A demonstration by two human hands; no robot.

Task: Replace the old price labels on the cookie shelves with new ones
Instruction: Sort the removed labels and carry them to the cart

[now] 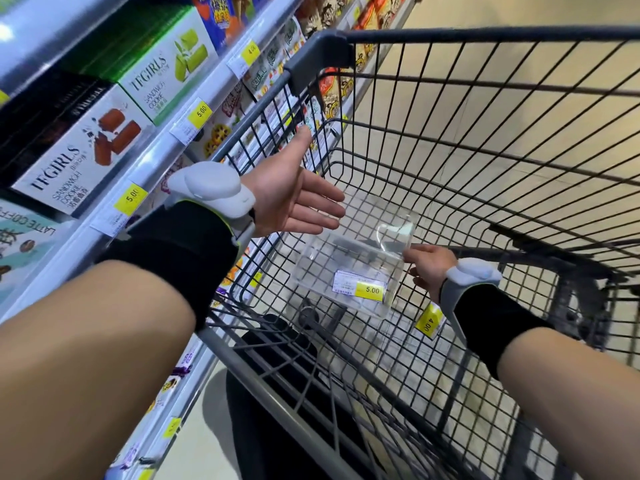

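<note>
Yellow-and-white price labels sit in the shelf rail at my left: one 5.00 label [130, 199], a second 5.00 label [199, 114] and a 4.00 label [250, 53]. My left hand [291, 195] hovers over the shopping cart [322, 51], palm up, fingers spread, holding nothing. Down in the cart my right hand [427, 268] pinches the rim of a clear plastic box [325, 271]. A loose 5.00 label [362, 287] lies inside that box. Another 4.00 label [429, 322] shows just under my right wrist; I cannot tell whether the hand holds it.
TFGIRLS sandwich cookie boxes, brown [72, 157] and green [166, 67], stand on the shelf above the rail. More snack packs fill the lower and farther shelves [332, 15]. The wire cart stands close against the shelving. Beige aisle floor [519, 12] lies to the right.
</note>
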